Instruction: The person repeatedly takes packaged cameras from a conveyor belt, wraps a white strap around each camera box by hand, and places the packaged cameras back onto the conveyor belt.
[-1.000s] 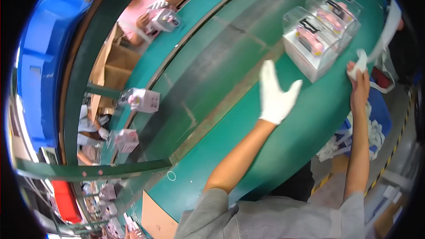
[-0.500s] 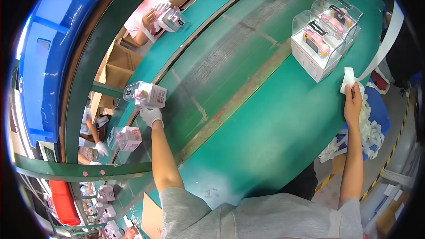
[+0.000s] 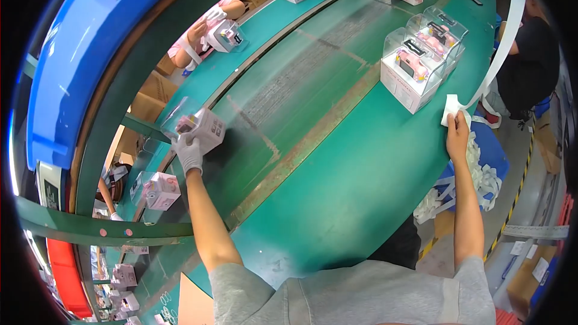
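My left hand [image 3: 189, 154], in a white glove, reaches across to the far side of the line. Its fingers are closed on the near end of a toy camera box [image 3: 210, 132], a white carton with a clear plastic cover, which sits tilted. Off to the right, my bare right hand [image 3: 457, 135] pinches a white paper strip [image 3: 453, 110], whose long tail rises in a curve to the upper right. Beyond that hand, boxed pink toy cameras [image 3: 411, 78] stand upright under clear covers on the green table.
Another toy camera box [image 3: 161, 191] sits left of my left forearm. A conveyor belt [image 3: 283, 96] runs beside the green table [image 3: 337, 168]. Across it, a person in pink handles a box [image 3: 226, 36]. A green frame bar [image 3: 150, 234] crosses at left; crumpled strips [image 3: 481, 174] lie right.
The view has shifted slightly. The box at my left hand has tilted, and that hand has moved further around its near end. My right hand still holds the strip.
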A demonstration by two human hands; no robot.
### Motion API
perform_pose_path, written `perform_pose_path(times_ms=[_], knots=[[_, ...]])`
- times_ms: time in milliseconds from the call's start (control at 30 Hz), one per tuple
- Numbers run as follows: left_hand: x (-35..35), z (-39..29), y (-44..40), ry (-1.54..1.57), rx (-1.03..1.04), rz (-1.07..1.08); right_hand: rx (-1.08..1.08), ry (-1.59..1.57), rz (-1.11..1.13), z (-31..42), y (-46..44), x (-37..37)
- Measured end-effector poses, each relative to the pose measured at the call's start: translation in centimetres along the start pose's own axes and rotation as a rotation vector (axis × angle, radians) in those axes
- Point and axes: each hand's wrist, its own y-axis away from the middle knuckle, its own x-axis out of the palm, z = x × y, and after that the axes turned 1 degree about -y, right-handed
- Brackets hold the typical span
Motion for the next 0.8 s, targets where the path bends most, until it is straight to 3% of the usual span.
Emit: perform_pose_path(times_ms=[67, 100, 167, 233, 333, 400, 533, 667, 700, 800], knots=[[-2.8, -5.5, 1.2, 0.314, -0.117, 0.198, -0.033, -0.169, -0.081, 2.4, 2.0, 0.7], [-4.2, -9.7, 2.4, 0.325, -0.121, 0.195, -0.042, -0.162, -0.084, 4.0, 3.0, 1.0], [-7.2, -16.9, 5.1, 0.885, -0.555, 0.174, -0.12, -0.26, -0.119, 7.5, 5.4, 2.0], [-8.7, -18.0, 7.4, 1.089, -0.657, 0.495, 0.008, -0.466, 0.06, 13.9, 8.4, 2.5], [-12.4, -25.8, 11.9, 1.233, -0.496, 0.652, -0.026, -0.807, 0.393, 21.2, 11.8, 4.2], [-12.8, -26.7, 15.8, 1.285, -0.338, 0.73, -0.039, -0.941, 0.517, 24.6, 13.2, 5.5], [-15.9, -29.3, 22.6, 1.448, -0.559, 0.985, 0.223, -1.036, 0.741, 28.5, 16.0, 5.0], [-18.0, -29.4, 26.8, 1.297, -0.404, 1.14, 0.403, -1.01, 0.798, 28.4, 19.6, 4.3], [-17.9, -30.3, 26.7, 1.302, -0.416, 1.147, 0.416, -1.002, 0.797, 28.3, 20.0, 4.2], [-17.5, -35.3, 23.8, 1.517, -0.602, 0.9, 0.365, -0.919, 0.765, 27.9, 21.0, 3.3]])
